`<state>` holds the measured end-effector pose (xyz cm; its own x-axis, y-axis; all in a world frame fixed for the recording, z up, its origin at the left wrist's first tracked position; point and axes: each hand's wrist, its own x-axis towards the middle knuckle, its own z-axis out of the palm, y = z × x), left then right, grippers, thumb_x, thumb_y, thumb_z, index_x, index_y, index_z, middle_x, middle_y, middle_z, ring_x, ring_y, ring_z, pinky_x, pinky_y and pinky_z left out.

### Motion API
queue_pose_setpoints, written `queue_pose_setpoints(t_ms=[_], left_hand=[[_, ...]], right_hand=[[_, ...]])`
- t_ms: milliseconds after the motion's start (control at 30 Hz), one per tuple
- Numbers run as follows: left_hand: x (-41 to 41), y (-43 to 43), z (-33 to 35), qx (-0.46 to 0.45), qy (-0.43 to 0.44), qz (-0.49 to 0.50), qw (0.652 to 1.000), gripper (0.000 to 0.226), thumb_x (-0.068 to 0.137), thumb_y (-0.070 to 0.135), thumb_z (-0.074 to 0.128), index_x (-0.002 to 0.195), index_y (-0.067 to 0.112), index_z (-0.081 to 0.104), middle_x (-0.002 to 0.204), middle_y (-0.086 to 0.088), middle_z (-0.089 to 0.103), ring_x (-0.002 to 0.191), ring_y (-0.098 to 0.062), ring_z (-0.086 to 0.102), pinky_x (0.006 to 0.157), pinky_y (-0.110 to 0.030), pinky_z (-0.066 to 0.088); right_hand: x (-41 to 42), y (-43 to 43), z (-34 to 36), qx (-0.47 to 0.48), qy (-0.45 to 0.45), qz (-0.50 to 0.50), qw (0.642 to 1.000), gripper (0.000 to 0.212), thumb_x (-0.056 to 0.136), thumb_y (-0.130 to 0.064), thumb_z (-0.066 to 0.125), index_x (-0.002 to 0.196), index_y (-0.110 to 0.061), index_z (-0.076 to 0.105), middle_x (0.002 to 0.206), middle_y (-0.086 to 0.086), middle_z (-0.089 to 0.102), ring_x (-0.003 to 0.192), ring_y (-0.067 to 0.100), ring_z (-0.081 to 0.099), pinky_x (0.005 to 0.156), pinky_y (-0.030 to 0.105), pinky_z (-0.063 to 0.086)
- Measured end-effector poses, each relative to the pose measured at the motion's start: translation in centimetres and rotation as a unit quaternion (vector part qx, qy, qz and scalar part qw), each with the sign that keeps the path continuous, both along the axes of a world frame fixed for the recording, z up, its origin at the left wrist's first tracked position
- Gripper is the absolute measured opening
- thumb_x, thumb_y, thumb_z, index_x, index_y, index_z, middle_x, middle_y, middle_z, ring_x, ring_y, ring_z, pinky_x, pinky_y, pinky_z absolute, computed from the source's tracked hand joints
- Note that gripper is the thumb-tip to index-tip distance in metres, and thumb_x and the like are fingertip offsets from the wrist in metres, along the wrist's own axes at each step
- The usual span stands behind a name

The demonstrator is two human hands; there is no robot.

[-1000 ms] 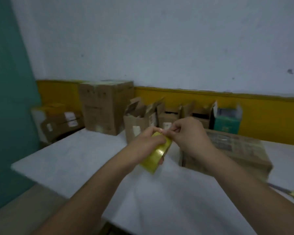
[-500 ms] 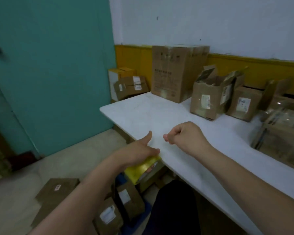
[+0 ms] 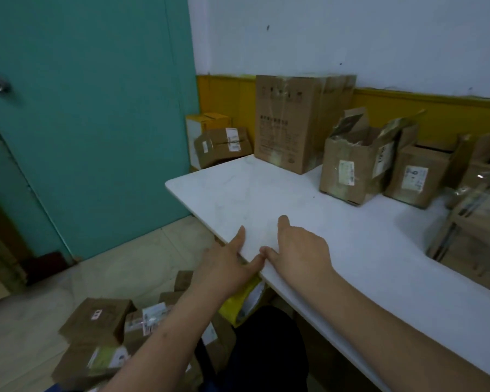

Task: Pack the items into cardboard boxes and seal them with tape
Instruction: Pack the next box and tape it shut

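Cardboard boxes (image 3: pixel 96 323) lie on the floor. The left hand (image 3: pixel 224 267) lays a straight forefinger and thumb on the near edge of the white table (image 3: pixel 365 250). Its other fingers are hidden, so I cannot tell whether they grip the yellow tape roll (image 3: pixel 239 302) just under the palm. The right hand (image 3: pixel 303 250) rests on the tabletop, forefinger and thumb spread, holding nothing; the two thumb tips touch. Open boxes (image 3: pixel 351 171) stand beyond.

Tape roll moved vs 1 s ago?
Yes. The tape roll was over the white table a second ago; now it is below the table's near edge, held beneath the left hand.
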<state>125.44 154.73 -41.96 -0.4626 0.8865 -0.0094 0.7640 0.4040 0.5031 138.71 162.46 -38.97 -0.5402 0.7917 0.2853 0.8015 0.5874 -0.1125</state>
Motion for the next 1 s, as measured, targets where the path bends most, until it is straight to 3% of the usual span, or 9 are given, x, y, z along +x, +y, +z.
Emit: queue_pose_setpoints(t_ms=[133, 367, 433, 533, 633, 733, 800, 933, 1000], left_hand=[[0.2, 0.9, 0.3, -0.025, 0.124, 0.028, 0.992, 0.08, 0.08, 0.087, 0.025, 0.15, 0.05, 0.022, 0.132, -0.001, 0.019, 0.122, -0.028, 0.021, 0.102, -0.045, 0.023], [1.1, 4.5, 1.8, -0.079, 0.175, 0.047, 0.98, 0.066, 0.091, 0.075, 0.029, 0.149, 0.043, 0.029, 0.161, -0.008, -0.001, 0.146, -0.04, -0.008, 0.115, -0.061, -0.008], [2.9, 5.8, 2.8, -0.041, 0.225, 0.042, 0.972, 0.066, 0.099, 0.062, 0.033, 0.155, 0.029, 0.023, 0.164, -0.012, 0.001, 0.15, -0.039, -0.006, 0.118, -0.06, -0.004], [8.4, 8.6, 4.7, 0.14, 0.17, -0.076, 0.972, 0.056, 0.103, 0.045, 0.04, 0.153, 0.022, 0.033, 0.161, -0.01, 0.023, 0.148, -0.028, 0.016, 0.118, -0.046, 0.024], [16.7, 11.2, 6.3, 0.324, 0.145, -0.264, 0.897, 0.04, 0.102, 0.036, 0.045, 0.138, 0.021, 0.055, 0.143, -0.009, 0.048, 0.134, -0.025, 0.038, 0.104, -0.041, 0.041], [23.9, 14.0, 7.5, 0.381, 0.117, -0.339, 0.852, 0.037, 0.103, 0.031, 0.046, 0.136, 0.02, 0.059, 0.141, -0.008, 0.05, 0.132, -0.025, 0.041, 0.104, -0.04, 0.04], [26.9, 15.9, 7.9, 0.348, 0.018, -0.329, 0.877, 0.041, 0.103, 0.031, 0.046, 0.143, 0.022, 0.052, 0.149, -0.004, 0.042, 0.135, -0.019, 0.039, 0.107, -0.034, 0.037], [28.8, 18.6, 6.2, 0.258, -0.306, -0.215, 0.891, 0.05, 0.098, 0.037, 0.057, 0.146, 0.025, 0.048, 0.142, 0.005, 0.053, 0.12, -0.007, 0.048, 0.102, -0.027, 0.04], [28.5, 19.7, 5.3, 0.232, -0.396, -0.188, 0.868, 0.042, 0.093, 0.042, 0.064, 0.132, 0.028, 0.062, 0.131, 0.004, 0.063, 0.114, -0.013, 0.058, 0.099, -0.037, 0.05]], right_hand=[[1.7, 1.5, -0.6, -0.039, -0.005, -0.055, 0.998, 0.075, 0.083, -0.078, 0.041, 0.126, -0.018, 0.044, 0.12, 0.006, 0.045, 0.107, 0.026, 0.048, 0.076, 0.035, 0.042], [3.1, 1.3, 0.0, 0.016, 0.013, -0.051, 0.998, 0.049, 0.097, -0.052, 0.039, 0.135, -0.022, 0.043, 0.126, 0.005, 0.044, 0.112, 0.026, 0.042, 0.09, 0.038, 0.036], [5.7, 1.2, 1.5, 0.039, 0.04, -0.047, 0.997, 0.05, 0.098, -0.053, 0.036, 0.138, -0.024, 0.043, 0.13, 0.002, 0.045, 0.116, 0.024, 0.043, 0.095, 0.038, 0.033], [12.9, 0.5, 3.8, 0.166, 0.118, -0.035, 0.978, 0.048, 0.098, -0.05, 0.035, 0.132, -0.024, 0.057, 0.127, -0.001, 0.054, 0.116, 0.021, 0.05, 0.098, 0.039, 0.033], [23.4, 0.5, 5.4, 0.296, 0.228, -0.083, 0.924, 0.039, 0.102, -0.035, 0.035, 0.117, -0.017, 0.067, 0.121, 0.002, 0.059, 0.111, 0.021, 0.052, 0.1, 0.038, 0.034], [33.7, 1.1, 6.2, 0.294, 0.344, -0.22, 0.864, 0.04, 0.103, -0.03, 0.033, 0.127, -0.013, 0.059, 0.129, 0.006, 0.051, 0.119, 0.019, 0.047, 0.104, 0.027, 0.032], [37.3, 1.5, 5.4, 0.169, 0.451, -0.319, 0.816, 0.043, 0.105, -0.037, 0.033, 0.14, -0.018, 0.049, 0.142, 0.003, 0.046, 0.127, 0.013, 0.044, 0.107, 0.028, 0.033], [37.7, 2.8, 3.5, -0.226, 0.739, -0.237, 0.589, 0.034, 0.097, -0.045, 0.049, 0.126, -0.031, 0.061, 0.119, 0.006, 0.07, 0.108, 0.028, 0.068, 0.098, 0.055, 0.049], [37.8, 3.3, 3.4, -0.234, 0.744, -0.206, 0.591, 0.04, 0.09, -0.036, 0.058, 0.129, -0.037, 0.053, 0.113, 0.008, 0.072, 0.101, 0.033, 0.07, 0.09, 0.063, 0.051]])
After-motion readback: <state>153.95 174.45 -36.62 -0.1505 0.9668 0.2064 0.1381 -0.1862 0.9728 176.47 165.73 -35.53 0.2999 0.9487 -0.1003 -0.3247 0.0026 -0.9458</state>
